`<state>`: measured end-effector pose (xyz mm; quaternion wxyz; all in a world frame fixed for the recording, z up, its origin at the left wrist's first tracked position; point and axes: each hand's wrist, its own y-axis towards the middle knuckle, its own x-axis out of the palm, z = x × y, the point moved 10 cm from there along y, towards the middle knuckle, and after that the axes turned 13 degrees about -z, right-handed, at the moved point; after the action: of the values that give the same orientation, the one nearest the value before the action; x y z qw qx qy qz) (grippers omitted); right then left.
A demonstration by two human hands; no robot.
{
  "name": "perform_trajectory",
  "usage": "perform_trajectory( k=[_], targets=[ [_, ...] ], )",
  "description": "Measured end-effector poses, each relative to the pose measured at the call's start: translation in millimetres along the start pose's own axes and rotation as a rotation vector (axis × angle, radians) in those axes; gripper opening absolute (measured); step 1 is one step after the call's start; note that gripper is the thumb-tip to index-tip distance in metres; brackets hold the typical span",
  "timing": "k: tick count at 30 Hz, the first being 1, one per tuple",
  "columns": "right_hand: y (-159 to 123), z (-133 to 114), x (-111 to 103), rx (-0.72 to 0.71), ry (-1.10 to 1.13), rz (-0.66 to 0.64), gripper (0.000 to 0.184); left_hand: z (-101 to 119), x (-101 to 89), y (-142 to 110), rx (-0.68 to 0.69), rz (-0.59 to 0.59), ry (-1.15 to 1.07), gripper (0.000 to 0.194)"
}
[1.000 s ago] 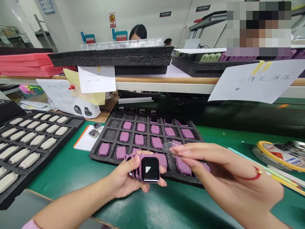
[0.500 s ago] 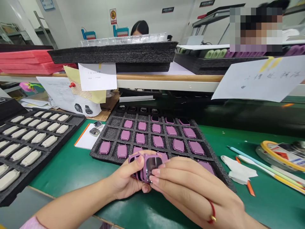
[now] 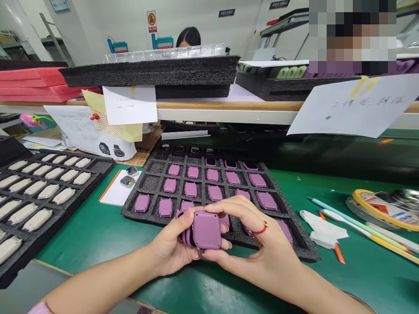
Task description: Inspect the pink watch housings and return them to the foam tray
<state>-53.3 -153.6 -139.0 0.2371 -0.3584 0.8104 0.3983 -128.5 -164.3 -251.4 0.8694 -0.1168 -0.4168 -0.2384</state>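
Observation:
Several purple watch cases [image 3: 186,237] are stacked on edge in my left hand [image 3: 172,246], its thumb across the top and its fingers below. The front watch case [image 3: 207,231] shows its plain purple back with small corner holes. Around this case my right hand [image 3: 265,248] is curved, fingers at the top and right edges, thumb at the lower edge. Both hands are over the near edge of a black foam tray [image 3: 303,248], whose compartments hold more purple cases [image 3: 215,192]. Dark-faced ones [image 3: 231,163] lie in its far row.
At left another black foam tray [image 3: 101,168] holds off-white cases [image 3: 37,220]. Two watch faces [image 3: 127,181] lie on white paper. Right of the tray are a crumpled tissue [image 3: 322,231], pens, a brush and a tape roll [image 3: 386,209]. A shelf [image 3: 258,114] crosses behind; co-workers sit beyond.
The front case shows its purple back where a dark glassy face showed before. My right hand has turned from lying across the face to gripping the case's edges.

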Motion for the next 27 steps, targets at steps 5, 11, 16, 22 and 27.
perform_trajectory(
  k=[5,11,16,22,27],
  targets=[
    [2,2,0,-0.045,-0.105,-0.039,0.051,1,-4.3,0,0.021,0.09,-0.003,0.055],
    [42,67,-8,0.272,-0.058,0.045,0.033,-15,15.0,6,-0.055,-0.057,-0.036,0.047],
    [115,79,77,0.243,-0.114,-0.222,0.035,-30,33.0,-3,-0.274,-0.332,0.056,0.041],
    [154,91,143,0.282,-0.055,-0.265,0.037,-27,25.0,-7,-0.318,-0.369,0.131,0.047],
    [136,82,90,0.252,0.113,-0.176,0.027,-18,11.4,0,-0.157,-0.181,0.011,0.052]
  ],
)
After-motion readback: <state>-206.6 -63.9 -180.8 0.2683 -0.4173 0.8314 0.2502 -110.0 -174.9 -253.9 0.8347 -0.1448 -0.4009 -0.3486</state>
